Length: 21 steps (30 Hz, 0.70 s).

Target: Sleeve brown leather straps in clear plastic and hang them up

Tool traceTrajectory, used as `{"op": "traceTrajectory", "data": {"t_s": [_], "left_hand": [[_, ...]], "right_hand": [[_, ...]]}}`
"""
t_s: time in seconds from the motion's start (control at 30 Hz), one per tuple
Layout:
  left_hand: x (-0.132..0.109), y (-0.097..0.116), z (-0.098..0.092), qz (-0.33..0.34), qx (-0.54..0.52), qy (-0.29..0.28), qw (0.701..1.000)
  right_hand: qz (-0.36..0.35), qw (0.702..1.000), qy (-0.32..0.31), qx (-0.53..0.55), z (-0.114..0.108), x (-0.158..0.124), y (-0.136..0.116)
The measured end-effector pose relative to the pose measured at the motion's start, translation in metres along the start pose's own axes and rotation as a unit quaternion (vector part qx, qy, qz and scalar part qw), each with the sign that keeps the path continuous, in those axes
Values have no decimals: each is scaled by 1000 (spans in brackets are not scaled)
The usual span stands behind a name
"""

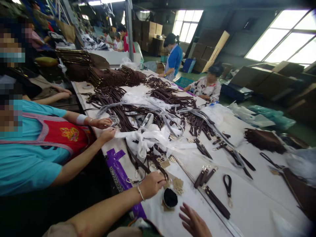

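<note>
My left hand point(151, 185), with a bracelet at the wrist, is closed with its fingertips pinched on the end of a dark brown strap point(159, 166). Near the table's front edge, my right hand point(194, 221) is empty, its fingers apart. Between the hands stands a small white cup point(170, 198) with black stuff in it. Brown paper tags with pale strings point(178, 185) lie just behind the cup. To the right are short brown straps with gold clips point(204, 173), a looped wrist strap point(227, 186) and a longer flat strap point(217, 202).
Piles of brown straps point(116, 112) and white wrapping strips point(145, 141) cover the table's middle. At left, a co-worker in a red apron point(66, 135) has both hands over the edge. Brown bags point(300, 187) lie at right. Other people sit or stand farther back.
</note>
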<state>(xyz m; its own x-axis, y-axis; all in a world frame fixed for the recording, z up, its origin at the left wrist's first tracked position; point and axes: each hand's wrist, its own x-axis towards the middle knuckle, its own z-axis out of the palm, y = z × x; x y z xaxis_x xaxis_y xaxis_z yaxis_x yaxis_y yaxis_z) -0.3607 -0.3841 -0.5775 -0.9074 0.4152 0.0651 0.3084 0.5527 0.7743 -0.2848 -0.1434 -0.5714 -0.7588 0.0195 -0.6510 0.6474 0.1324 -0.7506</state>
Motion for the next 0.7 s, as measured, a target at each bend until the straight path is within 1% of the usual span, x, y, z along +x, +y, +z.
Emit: {"op": "traceTrajectory", "data": {"t_s": [0.03,0.07,0.1,0.13,0.17,0.2,0.27,0.33,0.37,0.4,0.43,0.47,0.53,0.57,0.6,0.7], "left_hand": [[-3,13,9,45,-17,-28,998],[-8,24,17,86,-39,-56,994],[-13,33,24,115,-65,-81,988],[-19,40,29,127,-92,-101,982],[-26,43,32,121,-117,-113,979],[-33,42,33,97,-141,-120,978],[-46,33,27,9,-190,-139,972],[-59,15,17,-99,-233,-199,947],[-64,4,12,-151,-231,-232,933],[-69,-8,7,-199,-205,-252,924],[-73,-19,4,-241,-162,-254,923],[-75,-31,1,-275,-107,-236,926],[-76,-52,-1,-318,-4,-162,934],[-74,-62,-2,-328,27,-128,936],[-71,-71,-3,-331,43,-107,937],[-54,-89,-7,-321,63,-73,942]], "right_hand": [[18,995,-64,81,11,6,-9],[37,980,-114,161,22,12,-19],[47,962,-139,231,32,17,-29],[51,944,-140,294,39,19,-37],[43,930,-122,344,45,20,-45],[27,916,-103,386,47,19,-50],[-12,893,-81,442,42,10,-52],[-27,881,-93,463,31,-2,-47],[-21,878,-100,468,24,-8,-43],[-9,875,-106,473,19,-13,-38],[5,870,-110,480,14,-17,-33],[16,866,-110,487,11,-20,-29],[18,865,-91,493,9,-22,-21],[11,868,-71,491,10,-21,-17],[4,873,-48,485,11,-20,-14],[-2,886,-1,465,13,-16,-5]]}}
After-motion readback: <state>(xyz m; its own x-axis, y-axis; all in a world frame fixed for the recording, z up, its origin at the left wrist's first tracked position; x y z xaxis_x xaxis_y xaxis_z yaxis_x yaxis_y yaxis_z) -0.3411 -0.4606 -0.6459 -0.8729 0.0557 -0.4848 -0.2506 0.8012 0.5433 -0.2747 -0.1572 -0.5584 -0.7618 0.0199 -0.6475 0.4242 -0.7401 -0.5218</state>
